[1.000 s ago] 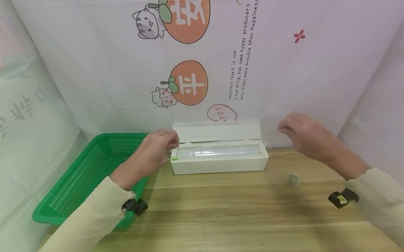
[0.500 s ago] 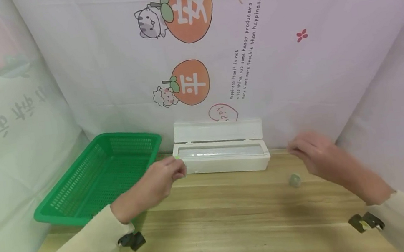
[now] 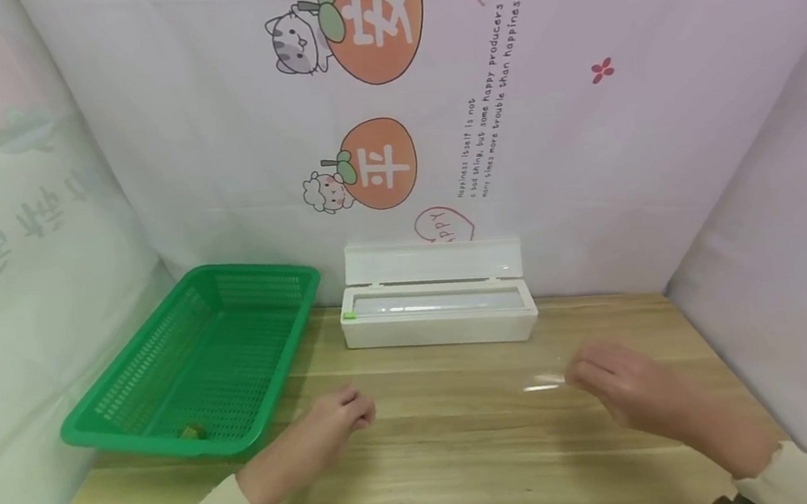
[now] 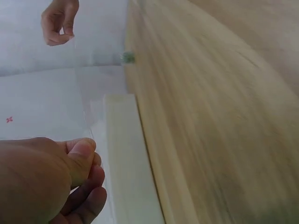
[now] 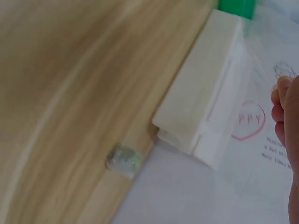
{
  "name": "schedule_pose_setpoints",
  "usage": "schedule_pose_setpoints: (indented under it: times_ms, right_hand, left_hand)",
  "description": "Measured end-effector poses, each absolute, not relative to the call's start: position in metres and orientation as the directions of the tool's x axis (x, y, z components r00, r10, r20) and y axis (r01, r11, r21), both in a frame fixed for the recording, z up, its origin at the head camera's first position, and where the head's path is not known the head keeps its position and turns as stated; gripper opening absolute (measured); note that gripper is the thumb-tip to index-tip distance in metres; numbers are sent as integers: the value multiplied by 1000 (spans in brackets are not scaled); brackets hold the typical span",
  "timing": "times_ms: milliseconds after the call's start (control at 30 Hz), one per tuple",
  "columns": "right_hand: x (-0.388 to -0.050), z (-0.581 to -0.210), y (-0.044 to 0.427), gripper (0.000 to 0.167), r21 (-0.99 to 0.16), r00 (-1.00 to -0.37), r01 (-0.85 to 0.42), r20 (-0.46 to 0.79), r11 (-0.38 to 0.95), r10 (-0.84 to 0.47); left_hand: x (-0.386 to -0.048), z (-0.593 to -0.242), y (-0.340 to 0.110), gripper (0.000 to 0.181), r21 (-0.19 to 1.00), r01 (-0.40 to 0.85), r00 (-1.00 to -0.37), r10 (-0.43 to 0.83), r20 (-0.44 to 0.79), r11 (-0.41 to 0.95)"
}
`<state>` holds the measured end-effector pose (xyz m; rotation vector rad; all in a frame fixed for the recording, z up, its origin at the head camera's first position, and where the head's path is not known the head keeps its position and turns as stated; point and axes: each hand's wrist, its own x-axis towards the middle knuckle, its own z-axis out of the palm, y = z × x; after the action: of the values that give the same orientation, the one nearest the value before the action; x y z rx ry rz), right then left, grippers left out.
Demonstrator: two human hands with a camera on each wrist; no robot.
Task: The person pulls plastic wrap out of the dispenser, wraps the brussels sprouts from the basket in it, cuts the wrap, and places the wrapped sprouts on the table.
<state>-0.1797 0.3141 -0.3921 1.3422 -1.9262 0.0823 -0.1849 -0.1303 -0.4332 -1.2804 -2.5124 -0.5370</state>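
A sheet of clear plastic wrap [image 3: 544, 382] is stretched between my two hands above the table, mostly visible by its glare and its edge. My left hand [image 3: 327, 429] pinches one end between thumb and fingers, plainly seen in the left wrist view. The other end is pinched by my right hand [image 3: 628, 388], blurred in the head view. Behind them stands a long white plastic wrap dispenser [image 3: 439, 330], its lid raised and a roll inside. A small greenish round thing [image 5: 124, 160] sits on the table near the dispenser's right end; in the head view my right hand hides it.
On the left a green basket [image 3: 272, 415] holds a small yellowish thing [image 3: 193, 432]. A green slider [image 3: 348, 316] sits at the dispenser's left end. White printed cloth [image 3: 562, 249] walls the back and both sides of the wooden table [image 3: 460, 464].
Both hands have drawn back from the dispenser toward me and lowered, keeping the plastic wrap between them. The dispenser has stayed where it was, lid raised.
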Motion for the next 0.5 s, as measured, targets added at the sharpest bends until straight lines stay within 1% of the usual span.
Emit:
schedule_pose_setpoints:
  times_ms: [67,133,167,233,300,400,467,500]
  right_hand:
    - [-173,-400,311,45,362,-181,-820,572,444,-800]
    - [-167,-407,309,48,381,-220,-805,520,455,-825]
    - [-165,-411,308,49,382,-229,-805,505,453,-832]
    - [-164,-420,308,48,395,-242,-799,477,453,-845]
    - [-163,-430,308,40,408,-248,-794,459,451,-853]
    - [-164,-444,306,24,418,-264,-787,436,453,-860]
    - [-163,-450,304,17,425,-286,-777,417,463,-863]
    - [-163,-453,302,17,433,-292,-771,412,467,-863]
  left_hand:
    - [-183,-439,-134,37,179,808,-583,716,383,562]
    - [-181,-444,-138,47,159,802,-589,718,371,576]
    - [-180,-445,-139,49,152,799,-592,719,364,582]
    - [-180,-449,-140,48,126,798,-590,722,360,590]
    - [-181,-453,-139,45,94,799,-586,732,347,595]
    - [-182,-458,-136,33,38,805,-569,752,333,592]
    - [-183,-461,-134,26,21,807,-565,761,319,590]
    - [-183,-463,-134,22,24,807,-567,762,313,590]
